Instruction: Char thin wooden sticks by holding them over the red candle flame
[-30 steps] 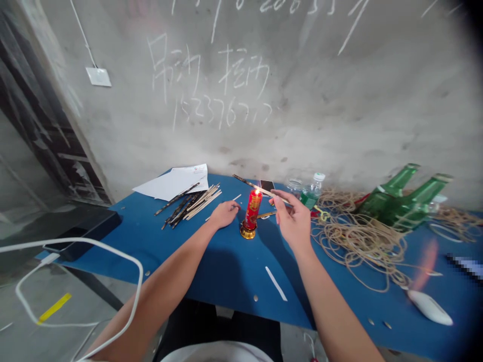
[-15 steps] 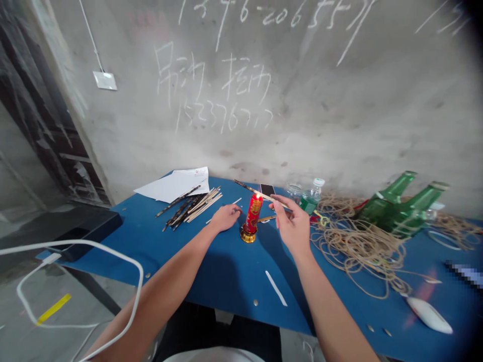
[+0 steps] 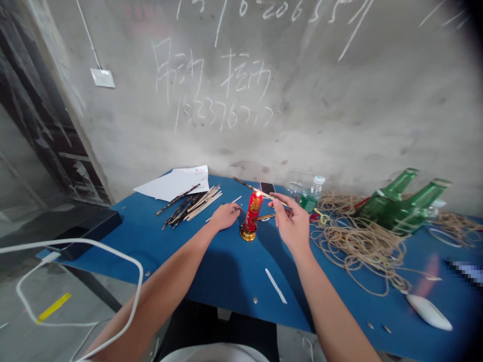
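A red candle [image 3: 253, 211] in a gold holder [image 3: 248, 234] burns on the blue table [image 3: 230, 286], with its flame at the top. My right hand [image 3: 290, 222] pinches a long, thin wooden stick [image 3: 251, 187], dark along its far part, and the stick passes at the flame. My left hand [image 3: 225, 216] rests on the table just left of the candle, fingers loosely curled over a thin pale stick [image 3: 237, 200]. Whether that hand grips this stick is hard to tell.
Charred and pale sticks [image 3: 190, 207] lie left of the candle, by white papers [image 3: 169, 184]. Behind stand a phone [image 3: 267, 187] and a plastic bottle [image 3: 312, 196]. Tangled twine [image 3: 358, 246] and green glass bottles [image 3: 388, 203] fill the right side. A white cable [image 3: 75, 241] hangs at lower left.
The view has shifted slightly. Both hands stay nearly in place, and the stick in my right hand remains at the flame.
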A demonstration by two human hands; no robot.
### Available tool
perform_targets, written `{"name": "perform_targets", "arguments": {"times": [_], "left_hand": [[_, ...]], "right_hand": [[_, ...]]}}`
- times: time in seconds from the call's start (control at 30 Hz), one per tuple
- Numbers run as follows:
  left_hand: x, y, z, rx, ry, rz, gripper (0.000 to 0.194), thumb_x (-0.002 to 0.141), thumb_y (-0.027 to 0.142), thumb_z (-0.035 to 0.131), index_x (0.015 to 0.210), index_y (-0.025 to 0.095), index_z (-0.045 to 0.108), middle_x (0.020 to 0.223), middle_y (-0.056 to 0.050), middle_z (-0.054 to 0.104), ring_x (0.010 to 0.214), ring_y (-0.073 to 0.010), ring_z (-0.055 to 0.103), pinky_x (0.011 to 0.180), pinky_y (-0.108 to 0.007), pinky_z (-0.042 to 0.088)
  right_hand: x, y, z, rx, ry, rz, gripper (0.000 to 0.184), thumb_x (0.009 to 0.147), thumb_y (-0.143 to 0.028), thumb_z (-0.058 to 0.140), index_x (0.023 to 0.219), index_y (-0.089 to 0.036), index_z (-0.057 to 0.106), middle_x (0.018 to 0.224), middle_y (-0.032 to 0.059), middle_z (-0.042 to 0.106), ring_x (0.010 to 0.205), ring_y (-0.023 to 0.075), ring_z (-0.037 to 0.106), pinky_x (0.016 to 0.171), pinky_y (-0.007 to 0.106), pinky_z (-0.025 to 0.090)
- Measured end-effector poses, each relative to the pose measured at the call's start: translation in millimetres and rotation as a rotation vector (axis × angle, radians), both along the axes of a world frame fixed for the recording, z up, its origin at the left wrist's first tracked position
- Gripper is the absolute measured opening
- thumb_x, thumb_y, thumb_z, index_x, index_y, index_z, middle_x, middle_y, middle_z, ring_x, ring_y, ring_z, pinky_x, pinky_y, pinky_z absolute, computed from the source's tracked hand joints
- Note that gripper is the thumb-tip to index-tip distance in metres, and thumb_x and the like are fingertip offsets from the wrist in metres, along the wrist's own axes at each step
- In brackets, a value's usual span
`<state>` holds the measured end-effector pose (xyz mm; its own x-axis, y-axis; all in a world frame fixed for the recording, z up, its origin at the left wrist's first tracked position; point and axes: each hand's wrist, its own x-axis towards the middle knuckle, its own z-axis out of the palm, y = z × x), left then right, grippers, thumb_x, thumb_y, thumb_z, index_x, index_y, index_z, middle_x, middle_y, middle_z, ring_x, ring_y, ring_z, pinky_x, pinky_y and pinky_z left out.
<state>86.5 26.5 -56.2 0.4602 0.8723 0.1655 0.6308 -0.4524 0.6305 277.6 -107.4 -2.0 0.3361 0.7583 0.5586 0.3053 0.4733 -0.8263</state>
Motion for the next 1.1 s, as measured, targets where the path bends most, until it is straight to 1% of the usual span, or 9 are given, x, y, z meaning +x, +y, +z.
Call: {"name": "perform_targets", "arguments": {"times": [0.17, 0.37, 0.57, 0.73, 0.9, 1.1], "left_hand": [[0.5, 0.9, -0.3, 0.0, 0.006, 0.002, 0.03, 0.097, 0.031, 0.053, 0.112, 0.023, 0.077, 0.089, -0.004, 0.079, 0.08, -0.0208, 0.073, 0.069, -0.026, 0.048], [0.8, -0.6, 0.3, 0.001, 0.009, 0.005, 0.029, 0.097, 0.033, 0.053, 0.113, 0.023, 0.076, 0.084, -0.003, 0.078, 0.079, -0.0207, 0.072, 0.068, -0.026, 0.048], [2.0, -1.4, 0.8, 0.017, 0.025, 0.006, 0.029, 0.098, 0.033, 0.053, 0.113, 0.024, 0.077, 0.086, -0.003, 0.079, 0.081, -0.0212, 0.072, 0.068, -0.026, 0.047], [2.4, -1.4, 1.1, 0.023, 0.031, 0.006, 0.029, 0.097, 0.031, 0.054, 0.113, 0.023, 0.076, 0.086, -0.003, 0.079, 0.084, -0.0214, 0.073, 0.071, -0.026, 0.048], [1.6, -2.6, 2.8, 0.035, 0.044, 0.005, 0.028, 0.098, 0.032, 0.053, 0.109, 0.025, 0.076, 0.084, -0.002, 0.078, 0.08, -0.0208, 0.072, 0.065, -0.026, 0.045], [1.0, -3.4, 4.0, 0.03, 0.045, 0.003, 0.028, 0.097, 0.032, 0.054, 0.113, 0.024, 0.075, 0.086, -0.001, 0.078, 0.082, -0.0204, 0.072, 0.068, -0.026, 0.047]], "right_hand": [[-1.0, 0.4, -1.9, -0.005, -0.017, -0.016, 0.041, 0.095, -0.051, 0.067, 0.119, -0.021, 0.077, 0.092, 0.0073, 0.077, 0.046, 0.0087, 0.048, 0.042, 0.025, 0.04], [-0.7, 2.4, -4.6, -0.004, -0.029, -0.049, 0.042, 0.095, -0.052, 0.066, 0.122, -0.022, 0.077, 0.093, 0.0069, 0.077, 0.047, 0.0089, 0.048, 0.043, 0.025, 0.039], [-2.3, 1.5, -4.9, 0.004, -0.037, -0.075, 0.041, 0.096, -0.052, 0.065, 0.121, -0.022, 0.077, 0.093, 0.0066, 0.077, 0.047, 0.0089, 0.046, 0.042, 0.025, 0.038], [-2.6, 1.6, -4.7, 0.015, -0.017, -0.069, 0.043, 0.095, -0.053, 0.066, 0.122, -0.022, 0.076, 0.094, 0.0071, 0.077, 0.047, 0.009, 0.046, 0.042, 0.025, 0.038], [-2.1, 1.8, -4.7, 0.01, -0.008, -0.055, 0.043, 0.095, -0.053, 0.066, 0.122, -0.021, 0.076, 0.098, 0.0086, 0.078, 0.046, 0.0087, 0.046, 0.042, 0.025, 0.037], [-2.8, 2.5, -5.9, 0.001, -0.026, -0.064, 0.043, 0.095, -0.052, 0.066, 0.122, -0.022, 0.077, 0.093, 0.0073, 0.077, 0.047, 0.0093, 0.048, 0.042, 0.025, 0.038]]}}
